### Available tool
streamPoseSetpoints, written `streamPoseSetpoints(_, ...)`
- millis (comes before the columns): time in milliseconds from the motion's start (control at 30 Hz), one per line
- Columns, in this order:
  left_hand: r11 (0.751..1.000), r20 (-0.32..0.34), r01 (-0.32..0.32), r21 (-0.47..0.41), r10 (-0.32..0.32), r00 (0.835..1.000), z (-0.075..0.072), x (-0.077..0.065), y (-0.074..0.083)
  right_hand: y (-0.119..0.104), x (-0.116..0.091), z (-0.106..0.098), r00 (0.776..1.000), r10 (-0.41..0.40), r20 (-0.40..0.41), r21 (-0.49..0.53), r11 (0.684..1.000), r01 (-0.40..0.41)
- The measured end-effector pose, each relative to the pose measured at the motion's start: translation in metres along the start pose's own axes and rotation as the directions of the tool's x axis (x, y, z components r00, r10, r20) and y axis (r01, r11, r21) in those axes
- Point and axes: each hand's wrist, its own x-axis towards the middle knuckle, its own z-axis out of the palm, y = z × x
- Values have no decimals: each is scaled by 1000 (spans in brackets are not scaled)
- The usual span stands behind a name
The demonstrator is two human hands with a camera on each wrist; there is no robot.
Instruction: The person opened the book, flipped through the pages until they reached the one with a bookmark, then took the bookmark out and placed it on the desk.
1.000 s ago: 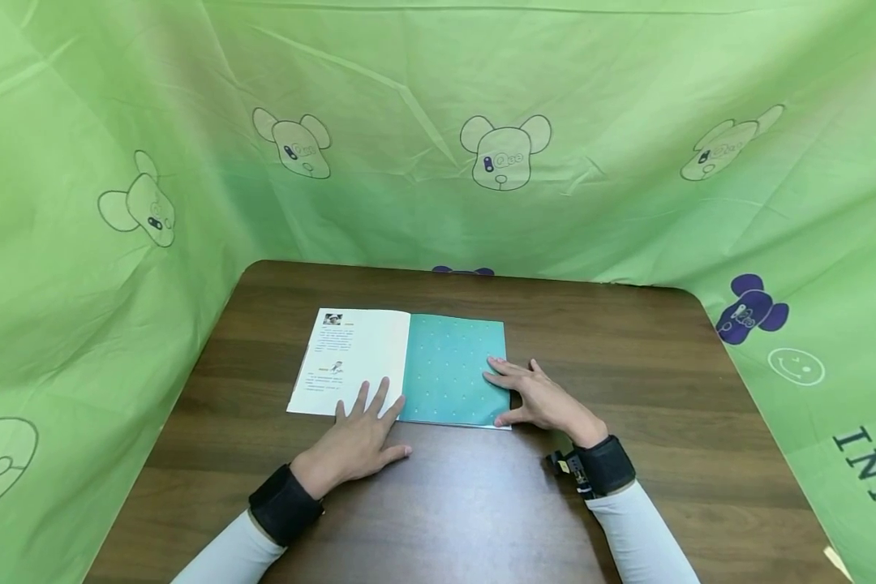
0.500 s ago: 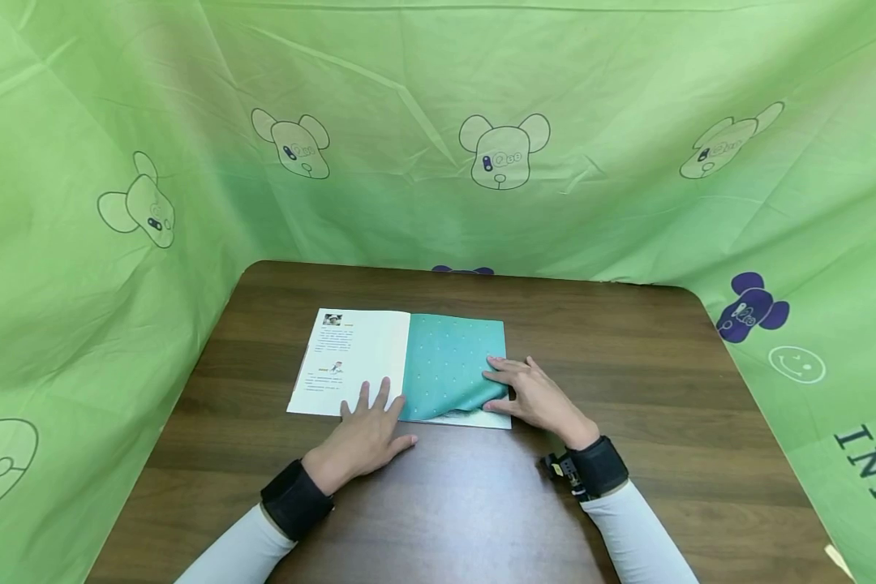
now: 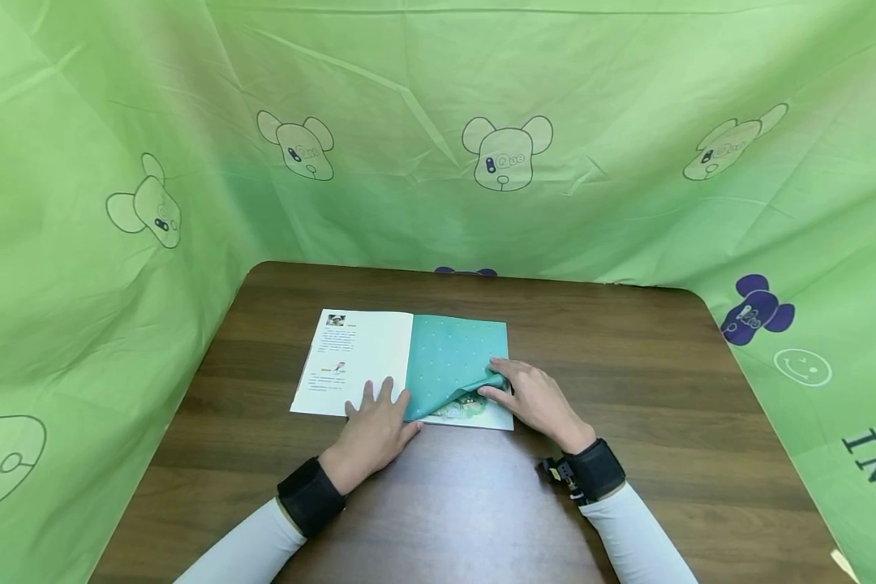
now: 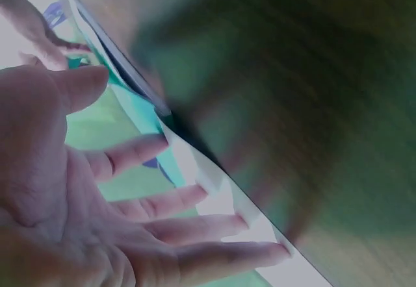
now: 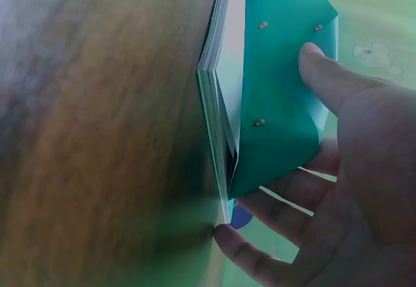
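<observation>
An open book lies on the brown table, its white left page carrying small text and two little pictures. The right-hand page is teal with light dots. Spread fingers of my left hand rest on the lower edge of the white page near the spine. At the right edge, my right hand pinches the lifted teal page between thumb and fingers. Its near corner curls up, baring a pale page with a green picture. In the right wrist view, the thumb lies against the teal sheet.
A green cloth printed with bear heads hangs behind the table and at both sides. Table surface surrounds the book. Black straps circle both wrists; a small device sits on the right one.
The teal page's near right corner has risen from flat and curled up and away, uncovering the picture page. My right hand has shifted slightly left with it; my left hand has slid slightly right.
</observation>
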Motion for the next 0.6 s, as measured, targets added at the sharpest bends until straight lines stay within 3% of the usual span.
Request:
streamPoseSetpoints(200, 998, -34, 45, 50, -43, 998, 3, 7, 11, 0, -1, -1, 1000, 21, -13, -19, 1000, -21)
streamPoseSetpoints(433, 987, 16, 107, 120, -110, 994, 3, 16, 22, 1, 0, -1, 999, 38, -14, -50, 998, -39)
streamPoseSetpoints(600, 982, -14, 100, 159, -99, 995, 5, 20, 26, 1, 0, -2, 999, 43, -21, -46, 998, -44)
